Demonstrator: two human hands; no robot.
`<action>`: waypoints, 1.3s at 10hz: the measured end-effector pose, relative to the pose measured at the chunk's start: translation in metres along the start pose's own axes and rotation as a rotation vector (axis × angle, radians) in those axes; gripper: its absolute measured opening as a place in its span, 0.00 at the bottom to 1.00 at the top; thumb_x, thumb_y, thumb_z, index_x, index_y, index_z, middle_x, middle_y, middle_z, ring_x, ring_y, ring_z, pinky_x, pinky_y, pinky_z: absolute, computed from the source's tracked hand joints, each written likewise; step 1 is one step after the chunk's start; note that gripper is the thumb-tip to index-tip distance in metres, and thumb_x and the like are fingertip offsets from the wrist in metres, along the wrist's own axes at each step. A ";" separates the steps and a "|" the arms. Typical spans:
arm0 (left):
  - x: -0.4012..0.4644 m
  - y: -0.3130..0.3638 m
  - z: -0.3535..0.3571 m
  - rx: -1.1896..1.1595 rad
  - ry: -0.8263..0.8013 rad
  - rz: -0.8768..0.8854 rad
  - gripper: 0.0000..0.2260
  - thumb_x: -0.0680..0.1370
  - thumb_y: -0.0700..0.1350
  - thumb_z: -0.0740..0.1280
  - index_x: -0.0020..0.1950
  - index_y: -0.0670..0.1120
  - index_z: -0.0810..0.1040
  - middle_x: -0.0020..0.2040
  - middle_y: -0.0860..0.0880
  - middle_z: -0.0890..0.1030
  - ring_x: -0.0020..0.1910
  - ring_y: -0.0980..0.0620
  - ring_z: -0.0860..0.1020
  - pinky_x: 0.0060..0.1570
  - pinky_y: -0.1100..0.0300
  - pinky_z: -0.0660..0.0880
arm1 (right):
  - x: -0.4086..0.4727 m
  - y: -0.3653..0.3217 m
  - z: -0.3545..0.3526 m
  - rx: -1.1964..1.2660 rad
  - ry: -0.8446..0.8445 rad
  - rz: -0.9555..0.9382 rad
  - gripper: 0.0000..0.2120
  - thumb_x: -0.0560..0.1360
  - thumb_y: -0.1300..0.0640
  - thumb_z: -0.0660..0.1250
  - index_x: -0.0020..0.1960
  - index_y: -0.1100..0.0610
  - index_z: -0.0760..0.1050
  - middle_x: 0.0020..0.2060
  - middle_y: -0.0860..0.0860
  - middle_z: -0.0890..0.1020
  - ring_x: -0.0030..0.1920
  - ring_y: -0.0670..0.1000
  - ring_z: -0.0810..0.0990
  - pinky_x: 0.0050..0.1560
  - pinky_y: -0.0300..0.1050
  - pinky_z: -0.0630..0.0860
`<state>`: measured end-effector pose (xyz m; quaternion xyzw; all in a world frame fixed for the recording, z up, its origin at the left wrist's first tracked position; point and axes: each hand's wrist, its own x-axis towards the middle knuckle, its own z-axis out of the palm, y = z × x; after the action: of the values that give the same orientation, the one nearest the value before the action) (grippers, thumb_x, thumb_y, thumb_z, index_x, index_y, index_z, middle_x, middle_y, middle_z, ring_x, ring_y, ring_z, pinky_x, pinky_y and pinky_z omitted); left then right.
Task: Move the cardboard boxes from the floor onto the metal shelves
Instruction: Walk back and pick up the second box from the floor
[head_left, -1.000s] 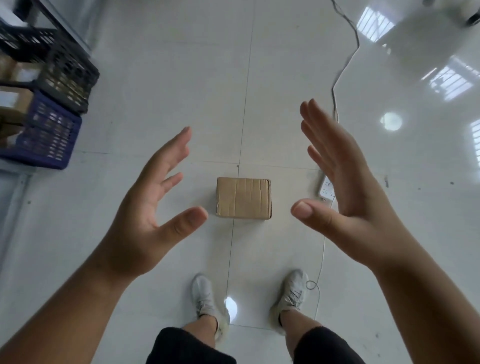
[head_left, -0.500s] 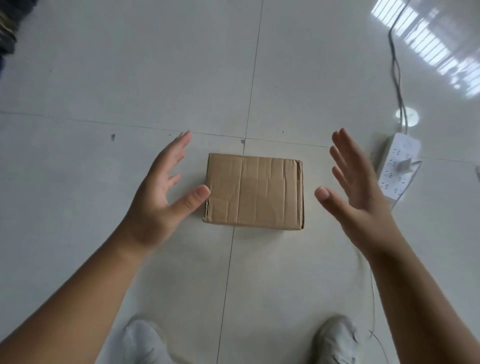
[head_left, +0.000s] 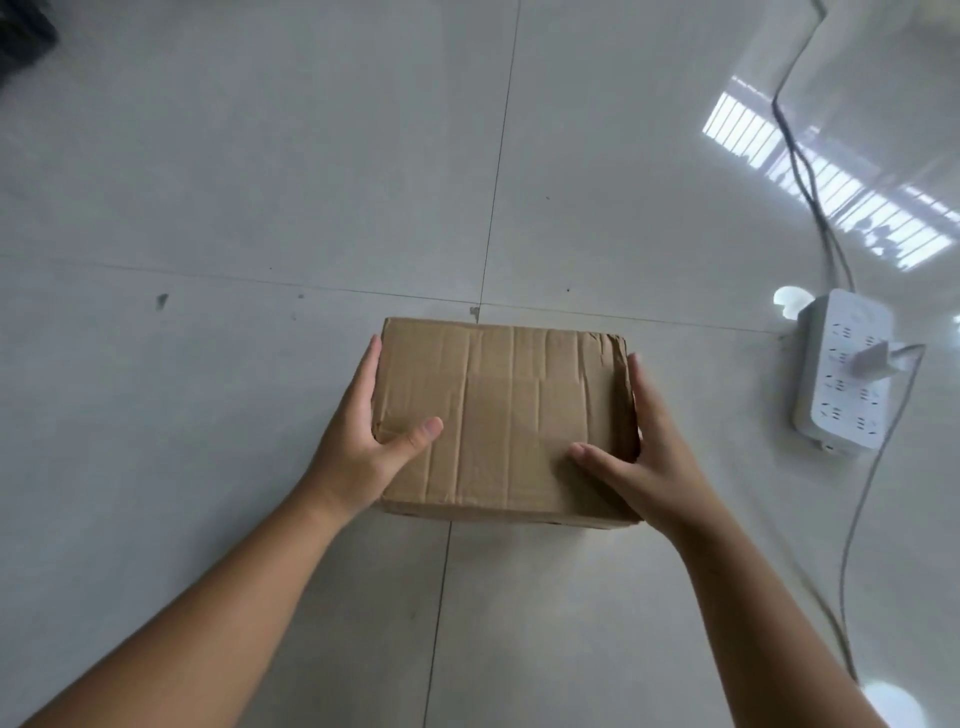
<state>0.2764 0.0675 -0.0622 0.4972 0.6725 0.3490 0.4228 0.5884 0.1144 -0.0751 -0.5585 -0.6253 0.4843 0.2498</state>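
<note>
A creased brown cardboard box lies on the pale tiled floor, just below a tile joint. My left hand presses flat against its left side, thumb lying on the top face. My right hand clasps the right side the same way, thumb on top near the front right corner. Both sets of fingers run along the box's sides and are partly hidden. No metal shelves appear in this view.
A white power strip with a plugged-in adapter lies on the floor to the right of the box. Its grey cables trail away towards the back and down the right side. A dark object shows at the top left corner.
The view has dropped closer to the floor. Both hands, held apart beside the box before, have closed in and now grip its left and right sides.
</note>
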 end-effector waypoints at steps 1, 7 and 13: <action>0.002 -0.005 0.000 0.019 0.003 0.011 0.49 0.75 0.58 0.74 0.89 0.57 0.49 0.84 0.68 0.53 0.72 0.89 0.51 0.68 0.86 0.51 | 0.002 0.009 0.002 0.008 -0.007 0.053 0.58 0.72 0.46 0.81 0.88 0.45 0.45 0.77 0.24 0.53 0.67 0.11 0.52 0.63 0.11 0.54; 0.005 -0.011 0.003 0.003 0.028 0.017 0.47 0.77 0.43 0.80 0.88 0.55 0.55 0.85 0.61 0.62 0.79 0.71 0.61 0.68 0.85 0.58 | 0.004 0.004 0.001 0.110 0.020 0.043 0.59 0.64 0.36 0.79 0.86 0.42 0.52 0.78 0.35 0.66 0.68 0.30 0.70 0.59 0.16 0.64; 0.011 0.034 -0.025 -0.452 0.188 0.213 0.34 0.68 0.69 0.80 0.67 0.56 0.74 0.64 0.59 0.81 0.60 0.53 0.82 0.56 0.56 0.80 | 0.009 -0.049 -0.034 0.589 0.242 -0.217 0.20 0.72 0.37 0.79 0.57 0.41 0.74 0.60 0.41 0.83 0.57 0.43 0.82 0.48 0.36 0.79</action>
<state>0.2644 0.0854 -0.0244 0.4237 0.5578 0.5775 0.4194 0.5932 0.1386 -0.0204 -0.4462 -0.4801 0.5449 0.5230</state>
